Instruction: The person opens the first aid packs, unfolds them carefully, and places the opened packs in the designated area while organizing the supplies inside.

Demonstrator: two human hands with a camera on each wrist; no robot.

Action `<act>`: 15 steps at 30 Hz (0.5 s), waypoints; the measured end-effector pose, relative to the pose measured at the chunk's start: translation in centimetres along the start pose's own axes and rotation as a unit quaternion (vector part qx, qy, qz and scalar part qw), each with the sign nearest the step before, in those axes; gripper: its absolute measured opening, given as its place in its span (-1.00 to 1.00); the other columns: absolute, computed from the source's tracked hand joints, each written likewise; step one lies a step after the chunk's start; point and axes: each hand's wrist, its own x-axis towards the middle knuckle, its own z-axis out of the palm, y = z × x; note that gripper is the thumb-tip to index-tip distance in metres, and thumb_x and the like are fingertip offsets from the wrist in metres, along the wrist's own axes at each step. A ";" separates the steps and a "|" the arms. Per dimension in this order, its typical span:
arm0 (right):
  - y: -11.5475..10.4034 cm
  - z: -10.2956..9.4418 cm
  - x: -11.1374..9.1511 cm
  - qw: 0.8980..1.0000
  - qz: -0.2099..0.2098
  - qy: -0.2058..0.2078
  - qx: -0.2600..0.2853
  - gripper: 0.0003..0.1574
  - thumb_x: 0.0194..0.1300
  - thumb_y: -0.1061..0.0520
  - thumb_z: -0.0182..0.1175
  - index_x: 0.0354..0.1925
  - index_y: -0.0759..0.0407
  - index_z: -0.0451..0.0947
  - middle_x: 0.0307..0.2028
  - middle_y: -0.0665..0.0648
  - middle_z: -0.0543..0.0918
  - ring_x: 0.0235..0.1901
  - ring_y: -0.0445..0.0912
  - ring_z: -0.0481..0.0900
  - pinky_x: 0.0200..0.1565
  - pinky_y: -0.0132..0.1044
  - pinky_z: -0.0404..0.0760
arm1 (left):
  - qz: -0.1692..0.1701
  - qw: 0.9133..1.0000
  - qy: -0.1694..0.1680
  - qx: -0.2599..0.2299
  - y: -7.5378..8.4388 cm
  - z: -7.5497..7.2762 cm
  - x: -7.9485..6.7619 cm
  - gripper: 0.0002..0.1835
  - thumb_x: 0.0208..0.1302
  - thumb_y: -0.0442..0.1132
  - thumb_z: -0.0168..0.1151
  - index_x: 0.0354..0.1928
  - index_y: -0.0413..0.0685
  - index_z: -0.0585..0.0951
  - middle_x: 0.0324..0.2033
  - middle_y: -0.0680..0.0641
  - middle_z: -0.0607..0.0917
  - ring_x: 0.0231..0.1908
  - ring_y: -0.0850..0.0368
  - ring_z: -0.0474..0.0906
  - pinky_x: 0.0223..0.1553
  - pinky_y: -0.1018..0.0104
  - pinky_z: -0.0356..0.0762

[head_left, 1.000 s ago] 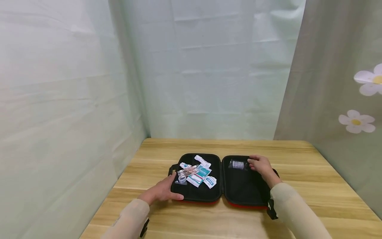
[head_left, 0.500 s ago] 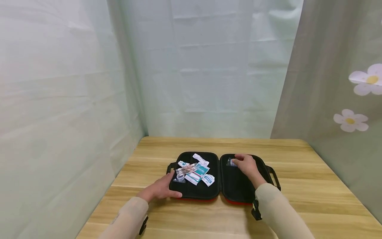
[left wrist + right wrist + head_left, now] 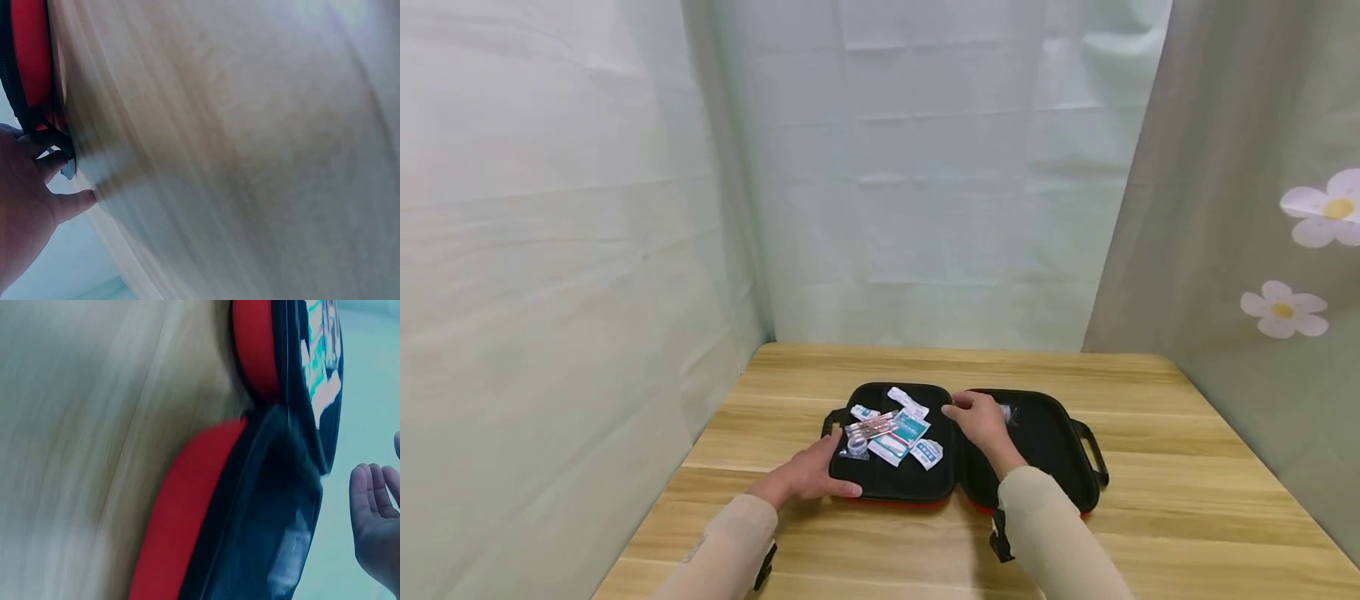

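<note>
Head view: a black-lined, red-shelled case [image 3: 898, 487] is laid open flat on a wood-grain worktop [image 3: 1180, 450], its two halves side by side. In the left half, medical-style packets are spread: a teal-and-white packet [image 3: 912, 427] near the middle, overlapped by a clear packet of brownish sticks [image 3: 869, 427], a clear bag with a round roll [image 3: 856, 447] near the left edge, a blue-printed white sachet [image 3: 928, 454] toward the hinge and a white strip packet [image 3: 908, 402] at the far side. The case's outer left edge is touched by the left hand [image 3: 808, 473], whose thumb is parted widely from the fingers; whether the handle there is gripped cannot be told. The right hand [image 3: 985, 423] is held above the hinge, its fingers loosely extended and nothing seen in its grasp; in the right wrist view it is shown apart from the case. Behind it, in the right half, a small clear packet [image 3: 1011, 413] is partly hidden.
</note>
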 end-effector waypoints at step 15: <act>-2.1 4.5 -0.2 0.999 -0.012 -0.027 0.017 -0.55 0.30 0.17 0.33 0.10 0.38 0.61 -0.07 0.25 0.69 -0.13 0.05 0.63 -0.05 -0.02 0.63 | -0.004 1.000 -0.004 -0.007 0.2 -0.1 -0.3 0.31 -0.06 0.33 0.47 0.54 -0.25 0.02 0.45 -0.34 0.19 0.42 -0.31 0.11 0.37 -0.21 0.10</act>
